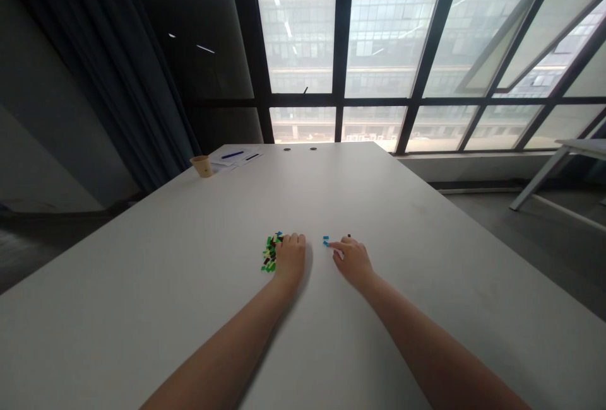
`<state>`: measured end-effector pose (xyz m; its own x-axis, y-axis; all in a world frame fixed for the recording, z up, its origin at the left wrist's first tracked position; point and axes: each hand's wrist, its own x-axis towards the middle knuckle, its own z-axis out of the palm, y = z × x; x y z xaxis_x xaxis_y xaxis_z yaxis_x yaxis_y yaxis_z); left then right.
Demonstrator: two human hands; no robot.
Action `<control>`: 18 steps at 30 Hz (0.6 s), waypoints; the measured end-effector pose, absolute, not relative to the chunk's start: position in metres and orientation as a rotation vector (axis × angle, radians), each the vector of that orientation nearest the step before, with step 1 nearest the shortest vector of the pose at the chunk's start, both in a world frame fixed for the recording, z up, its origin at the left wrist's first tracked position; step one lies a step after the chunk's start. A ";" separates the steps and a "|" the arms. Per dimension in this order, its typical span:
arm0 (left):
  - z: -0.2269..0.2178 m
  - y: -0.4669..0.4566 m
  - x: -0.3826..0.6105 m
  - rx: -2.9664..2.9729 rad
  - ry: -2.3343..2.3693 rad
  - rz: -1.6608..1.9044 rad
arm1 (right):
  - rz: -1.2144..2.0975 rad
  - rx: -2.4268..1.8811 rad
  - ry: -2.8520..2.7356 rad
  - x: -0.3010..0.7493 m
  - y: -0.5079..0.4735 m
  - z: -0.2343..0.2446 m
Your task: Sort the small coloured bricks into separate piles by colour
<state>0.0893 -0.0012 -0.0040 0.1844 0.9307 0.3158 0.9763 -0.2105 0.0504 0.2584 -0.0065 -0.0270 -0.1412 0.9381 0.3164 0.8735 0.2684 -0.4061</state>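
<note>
A small pile of green, yellow, dark brown and blue pieces (268, 257), like tiny building bricks, lies on the white table. Over its right edge rests my left hand (291, 255), palm down with the fingers forward; what lies beneath it is hidden. My right hand (354, 261) is to the right, index finger stretched out and its tip at a small blue piece (326, 243). Just beyond that is a second blue piece (326, 237). A dark brown piece (349, 235) shows behind the right hand's knuckles.
The long white table (189, 284) reaches to the windows. At its far left stand a tan paper cup (202, 167) and papers (230, 161) with a blue pen (232, 154) on them. Dark curtains (118, 69) hang on the left; another table (582, 147) is at right.
</note>
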 end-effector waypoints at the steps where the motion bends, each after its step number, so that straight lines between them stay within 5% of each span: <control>1: -0.005 0.000 0.090 -2.333 -1.837 -0.447 | 0.171 -1.637 -2.042 0.258 -0.007 -0.027; 18: -0.027 0.005 0.095 -2.835 -1.964 -1.899 | 0.229 -1.409 -1.950 0.263 -0.009 -0.022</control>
